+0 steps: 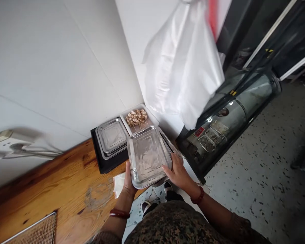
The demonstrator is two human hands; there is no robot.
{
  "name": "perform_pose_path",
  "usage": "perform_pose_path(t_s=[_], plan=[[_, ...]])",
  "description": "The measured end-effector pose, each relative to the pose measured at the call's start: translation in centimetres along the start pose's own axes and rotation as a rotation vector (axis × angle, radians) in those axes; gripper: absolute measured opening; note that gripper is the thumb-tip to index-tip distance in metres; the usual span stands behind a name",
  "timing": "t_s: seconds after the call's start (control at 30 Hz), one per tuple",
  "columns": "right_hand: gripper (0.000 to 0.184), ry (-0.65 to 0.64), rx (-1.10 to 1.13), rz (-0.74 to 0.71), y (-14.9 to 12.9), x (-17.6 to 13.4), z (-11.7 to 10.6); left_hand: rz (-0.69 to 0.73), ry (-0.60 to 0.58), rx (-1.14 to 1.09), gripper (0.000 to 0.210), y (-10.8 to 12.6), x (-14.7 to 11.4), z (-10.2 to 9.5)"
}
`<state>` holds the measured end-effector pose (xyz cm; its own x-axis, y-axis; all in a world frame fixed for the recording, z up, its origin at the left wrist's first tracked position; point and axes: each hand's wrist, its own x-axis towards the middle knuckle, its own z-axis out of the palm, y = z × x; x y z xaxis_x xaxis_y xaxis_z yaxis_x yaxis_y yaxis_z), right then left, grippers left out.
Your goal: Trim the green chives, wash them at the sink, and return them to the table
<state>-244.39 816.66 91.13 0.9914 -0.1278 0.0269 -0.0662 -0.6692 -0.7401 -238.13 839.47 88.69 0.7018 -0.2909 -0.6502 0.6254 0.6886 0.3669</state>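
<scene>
In front of my body I hold a rectangular stainless steel tray (149, 154), tilted, with a flat metal top that looks like a lid. My left hand (129, 181) grips its near left edge. On the right side, my right hand (179, 171) has its thumb over the rim and its fingers around the side. Another metal edge (169, 142) shows beneath the tray on the right; how the two join is hidden. Just beyond stands a white tray (154, 118) of skewered food (137, 118). To its left, a similar metal tray (113, 135) lies on a black tray (104, 164).
A wooden counter (71, 189) runs along the wall, with a white paper piece (119, 184) and a wire rack (38, 230). Clear plastic bags (183, 64) hang ahead. A glass display case (218, 125) stands at right above the speckled floor (234, 173). A power socket (7, 144) is at left.
</scene>
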Motion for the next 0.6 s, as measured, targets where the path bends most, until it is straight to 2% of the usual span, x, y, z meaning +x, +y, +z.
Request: perform_pose_path(t_s=[0.17,0.33,0.5,0.6], plan=[[0.076,-0.023,0.071,0.006,1.4,0.1,1.2,0.072,0.078,0.065,0.076,0.3,-0.4,0.7],[0.080,-0.075,0.106,0.015,3.1,1.3,0.6,0.052,0.057,0.095,0.078,0.1,-0.6,1.7],[0.080,-0.100,0.204,0.085,2.3,2.2,-0.5,0.088,0.098,0.120,0.070,0.2,-0.8,2.1],[0.070,-0.043,0.288,0.128,1.2,2.3,-0.5,0.110,0.105,0.124,0.070,0.5,-1.0,1.8]])
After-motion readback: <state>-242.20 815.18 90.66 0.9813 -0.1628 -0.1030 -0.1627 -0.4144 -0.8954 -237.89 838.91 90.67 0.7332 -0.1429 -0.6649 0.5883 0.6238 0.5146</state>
